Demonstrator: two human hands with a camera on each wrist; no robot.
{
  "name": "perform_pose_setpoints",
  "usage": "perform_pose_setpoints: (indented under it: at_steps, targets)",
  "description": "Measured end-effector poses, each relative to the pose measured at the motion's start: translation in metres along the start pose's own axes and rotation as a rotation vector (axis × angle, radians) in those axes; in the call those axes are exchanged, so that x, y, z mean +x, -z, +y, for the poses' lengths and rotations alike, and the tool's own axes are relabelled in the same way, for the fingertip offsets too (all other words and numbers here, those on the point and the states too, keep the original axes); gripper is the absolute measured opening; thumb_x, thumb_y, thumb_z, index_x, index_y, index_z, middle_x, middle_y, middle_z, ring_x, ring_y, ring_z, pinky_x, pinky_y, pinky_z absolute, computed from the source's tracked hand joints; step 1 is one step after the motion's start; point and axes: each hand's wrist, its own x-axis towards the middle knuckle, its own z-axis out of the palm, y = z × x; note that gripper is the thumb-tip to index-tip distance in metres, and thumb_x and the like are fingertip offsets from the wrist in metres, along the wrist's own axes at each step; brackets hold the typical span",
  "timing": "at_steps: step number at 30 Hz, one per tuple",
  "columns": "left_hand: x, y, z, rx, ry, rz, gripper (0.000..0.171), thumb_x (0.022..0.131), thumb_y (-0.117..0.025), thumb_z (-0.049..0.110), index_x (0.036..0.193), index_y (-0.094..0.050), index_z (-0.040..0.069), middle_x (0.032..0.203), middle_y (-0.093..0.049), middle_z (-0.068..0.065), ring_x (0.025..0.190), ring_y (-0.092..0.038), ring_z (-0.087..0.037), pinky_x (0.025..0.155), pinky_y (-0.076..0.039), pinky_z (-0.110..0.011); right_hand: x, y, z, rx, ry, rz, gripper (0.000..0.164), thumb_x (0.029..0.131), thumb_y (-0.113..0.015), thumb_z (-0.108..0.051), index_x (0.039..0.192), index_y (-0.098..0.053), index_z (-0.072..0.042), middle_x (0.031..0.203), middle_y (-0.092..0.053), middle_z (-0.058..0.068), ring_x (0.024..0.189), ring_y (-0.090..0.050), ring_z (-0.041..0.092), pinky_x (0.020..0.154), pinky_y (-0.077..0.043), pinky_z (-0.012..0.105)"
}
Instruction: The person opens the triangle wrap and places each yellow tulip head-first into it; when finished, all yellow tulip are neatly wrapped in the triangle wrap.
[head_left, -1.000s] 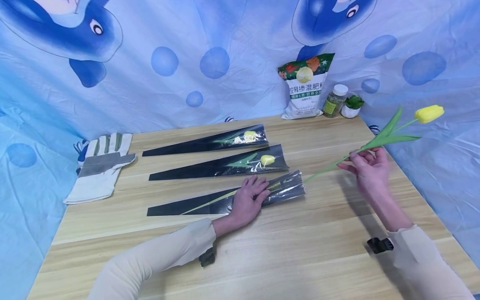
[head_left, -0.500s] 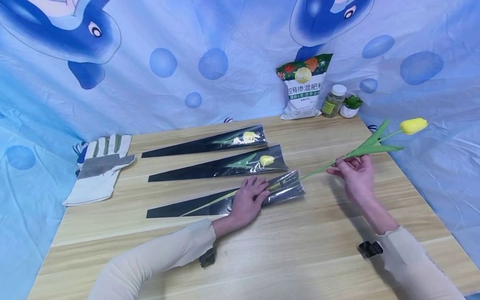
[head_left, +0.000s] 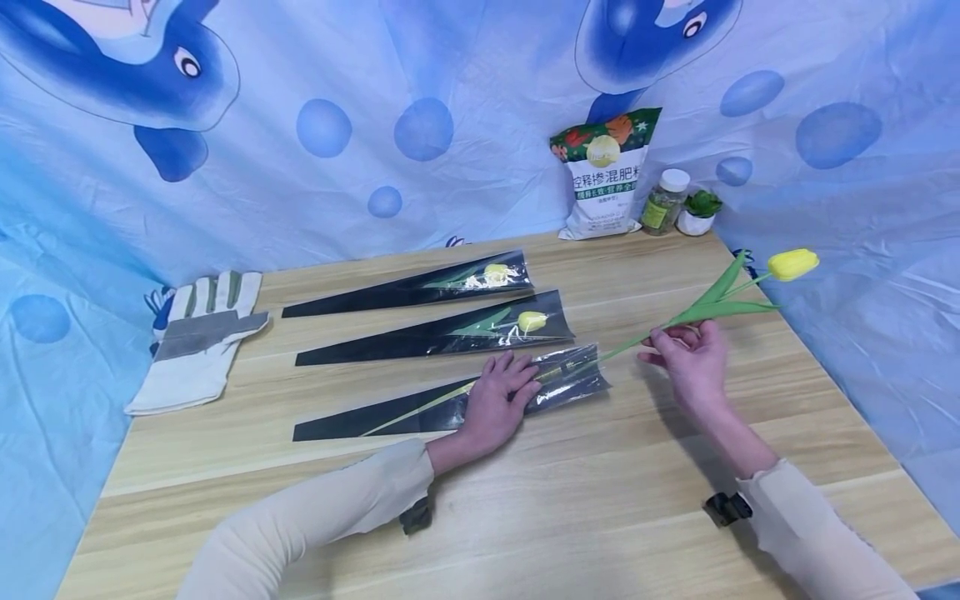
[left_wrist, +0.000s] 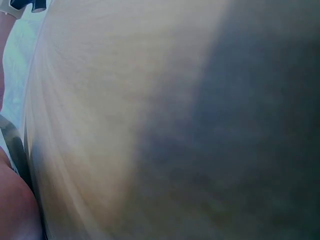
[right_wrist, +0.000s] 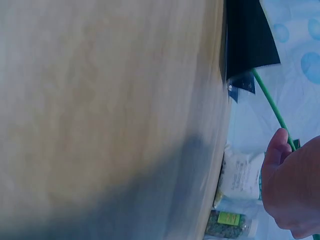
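Observation:
In the head view my right hand [head_left: 693, 358] pinches the green stem of a yellow tulip [head_left: 792, 264] just below its leaves, with the bloom pointing to the upper right. The stem's lower end runs into the wide right mouth of the nearest black flower sleeve [head_left: 337, 427], which has a clear front. My left hand [head_left: 497, 407] lies flat across that sleeve, fingers extended, covering part of the stem inside. From the right wrist, the stem [right_wrist: 270, 100] enters the dark sleeve [right_wrist: 250, 40]. The left wrist view shows mostly tabletop and a bit of hand [left_wrist: 17, 205].
Behind lie two more sleeves, a middle one [head_left: 375, 347] and a far one [head_left: 360, 298], each containing a yellow tulip. A work glove [head_left: 198, 333] rests at left. A fertilizer bag [head_left: 606, 175], a jar [head_left: 664, 202] and a small potted plant [head_left: 697, 218] stand back right.
My right hand has moved left and slightly down with the tulip, and more of its stem is inside the sleeve. My left hand stays in place on the sleeve.

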Motion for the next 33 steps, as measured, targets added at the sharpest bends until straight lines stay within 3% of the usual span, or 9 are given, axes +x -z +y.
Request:
perform_pose_setpoints:
  at_steps: [12,20,27,33]
  targets:
    - [0.0,-0.002,0.001,0.007,-0.004,0.013,0.032,0.096,-0.067,0.018,0.122,-0.068,-0.001,0.137,-0.057,-0.018,0.136,-0.042,-0.043,0.117,-0.022,-0.054,-0.009,-0.006,0.01,-0.141,-0.061,0.001,0.027,0.092,-0.061,0.013,0.112,-0.047,0.0,0.091,-0.066,0.006,0.076,-0.069,0.012,0.071,-0.06,0.029]
    - [-0.001,-0.004,0.001,-0.012,-0.01,0.021,0.032,0.096,-0.067,0.017,0.122,-0.068,-0.002,0.137,-0.058,-0.019,0.135,-0.042,-0.045,0.116,-0.022,-0.056,-0.013,-0.008,0.015,-0.151,-0.126,-0.011,0.031,0.093,-0.062,0.01,0.113,-0.045,-0.005,0.087,-0.068,-0.001,0.076,-0.068,0.011,0.071,-0.06,0.029]
    - [0.0,-0.006,0.001,-0.029,0.014,0.01,0.033,0.097,-0.067,0.019,0.123,-0.068,-0.001,0.138,-0.057,-0.017,0.137,-0.04,-0.043,0.118,-0.019,-0.053,-0.014,-0.009,0.019,-0.155,-0.153,-0.031,0.034,0.093,-0.064,0.008,0.12,-0.043,0.0,0.087,-0.07,0.0,0.077,-0.069,0.012,0.072,-0.06,0.029]
    - [0.001,-0.006,0.003,-0.027,0.004,0.012,0.032,0.096,-0.067,0.019,0.122,-0.069,0.0,0.137,-0.058,-0.017,0.136,-0.042,-0.042,0.117,-0.02,-0.054,-0.018,-0.009,0.018,-0.127,-0.264,-0.037,0.034,0.093,-0.065,0.007,0.117,-0.044,-0.005,0.087,-0.072,0.002,0.074,-0.07,0.012,0.073,-0.06,0.03]
